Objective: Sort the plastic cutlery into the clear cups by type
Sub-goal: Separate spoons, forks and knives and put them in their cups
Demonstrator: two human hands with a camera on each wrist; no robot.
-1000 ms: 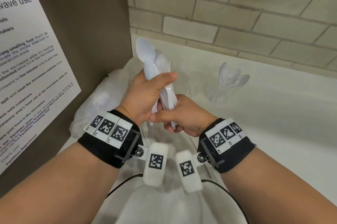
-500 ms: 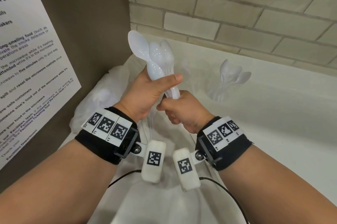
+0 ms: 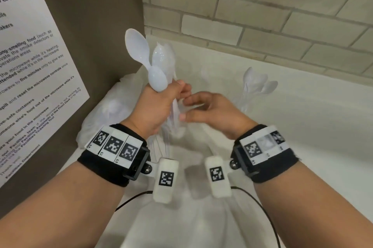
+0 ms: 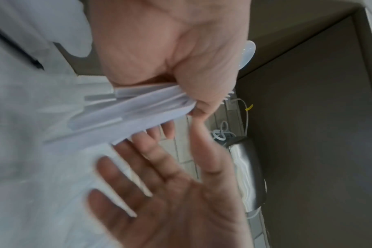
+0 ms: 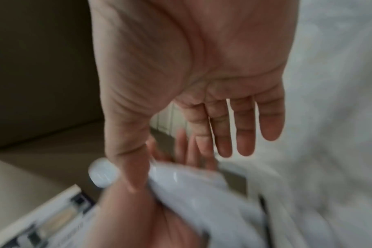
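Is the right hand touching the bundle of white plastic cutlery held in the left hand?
Cannot tell. In the head view the right hand is open with fingertips at the bundle of white plastic cutlery; both wrist views are too blurred to show contact or a gap.

— What are the arms doing?

— Both bare forearms reach forward side by side, each wrist wrapped in a black band with white coded tags. The left hand is raised in a fist, thumb side up, fingers and thumb curled tight round a bundle of white plastic cutlery that stands up out of the fist.

— And the right?

— The right hand hovers just beside the left, palm turned toward it, fingers straight and slightly spread, thumb out. Its fingertips lie close to the left knuckles and the handles; whether they touch is lost in blur.
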